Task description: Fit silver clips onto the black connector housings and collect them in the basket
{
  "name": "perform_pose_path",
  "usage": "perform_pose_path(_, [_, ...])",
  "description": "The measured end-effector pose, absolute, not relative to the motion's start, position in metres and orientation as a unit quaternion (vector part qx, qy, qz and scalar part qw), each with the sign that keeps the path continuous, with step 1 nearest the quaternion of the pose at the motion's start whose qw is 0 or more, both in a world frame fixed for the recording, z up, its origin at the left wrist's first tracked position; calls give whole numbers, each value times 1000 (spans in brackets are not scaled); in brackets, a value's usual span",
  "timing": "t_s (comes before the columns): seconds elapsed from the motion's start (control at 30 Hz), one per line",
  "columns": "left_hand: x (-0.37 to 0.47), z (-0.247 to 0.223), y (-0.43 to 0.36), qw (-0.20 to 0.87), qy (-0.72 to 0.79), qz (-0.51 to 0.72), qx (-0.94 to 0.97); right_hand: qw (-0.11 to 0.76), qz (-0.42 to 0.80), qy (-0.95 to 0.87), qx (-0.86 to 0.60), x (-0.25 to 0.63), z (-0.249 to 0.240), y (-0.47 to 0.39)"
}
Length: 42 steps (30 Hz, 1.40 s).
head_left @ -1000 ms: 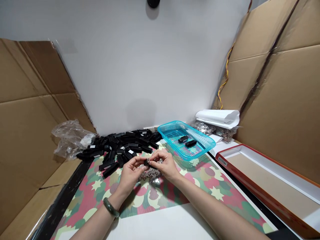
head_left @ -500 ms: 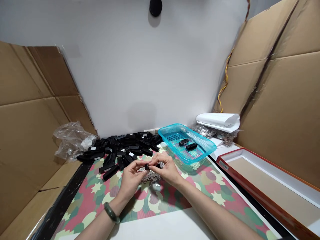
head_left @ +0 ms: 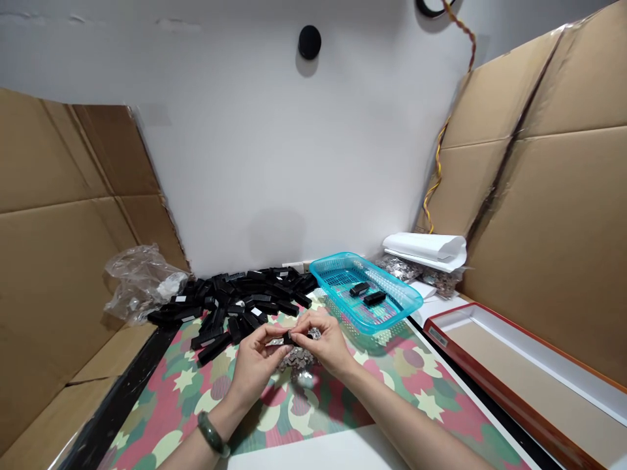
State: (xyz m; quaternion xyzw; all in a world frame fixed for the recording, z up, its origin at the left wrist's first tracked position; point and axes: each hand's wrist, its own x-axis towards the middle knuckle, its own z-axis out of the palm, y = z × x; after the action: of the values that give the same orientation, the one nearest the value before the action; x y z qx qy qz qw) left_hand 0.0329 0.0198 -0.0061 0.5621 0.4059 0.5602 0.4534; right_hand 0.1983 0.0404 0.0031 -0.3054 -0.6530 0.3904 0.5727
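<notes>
Between my two hands is a small black plastic block [head_left: 288, 338], pinched at its ends. My left hand [head_left: 257, 361] has thumb and fingers closed at the block's left side. At its right side the fingers of my right hand [head_left: 323, 343] are pressed together; they cover much of it. Under the hands lies a pile of small silvery metal pieces [head_left: 298, 359]. A heap of similar black blocks [head_left: 230, 303] spreads behind my left hand. Two black blocks [head_left: 375, 298] lie apart in a turquoise plastic basket [head_left: 372, 326].
A patterned sheet [head_left: 196, 405] covers the table. Crumpled clear plastic [head_left: 142, 281] is at the left by a cardboard wall [head_left: 49, 274]. On the right are a red-rimmed box lid [head_left: 514, 372], white paper [head_left: 426, 251] and bags of metal pieces [head_left: 441, 281].
The view has tilted up a little, so everything sits lower in the picture. Both hands keep their pinch on the black block, which is turned slightly.
</notes>
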Motion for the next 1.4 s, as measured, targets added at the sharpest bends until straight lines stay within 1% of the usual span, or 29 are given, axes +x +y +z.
perform_pose_path(0.13, [33,-4,18,458,403,565,556,560,364,-684,-294,201,7,38])
perform_pose_path(0.27, [34,0,16,476,382,567,553,574,370,-653,-327,201,8,40])
perform_pose_path(0.33, [35,3,14,488,368,569,550,580,403,-625,-332,200,8,42])
perform_pose_path(0.4, [36,6,12,505,358,565,545,573,461,-589,-333,200,10,42])
perform_pose_path(0.53, [37,10,10,546,359,549,522,512,576,-544,-333,201,15,38])
perform_pose_path(0.63, [37,12,10,567,359,554,494,473,595,-546,-352,200,18,34])
perform_pose_path(0.7, [36,14,10,577,355,556,482,475,587,-551,-355,199,17,34])
perform_pose_path(0.9, [36,21,9,632,379,533,416,520,524,-571,-358,196,10,38])
perform_pose_path(1.03, [38,20,12,631,416,541,369,535,461,-610,-360,194,6,35])
perform_pose_path(1.23, [39,18,13,639,402,557,346,518,351,-676,-389,190,5,28])
perform_pose_path(1.4, [39,19,11,633,409,560,344,526,307,-687,-396,187,5,25])
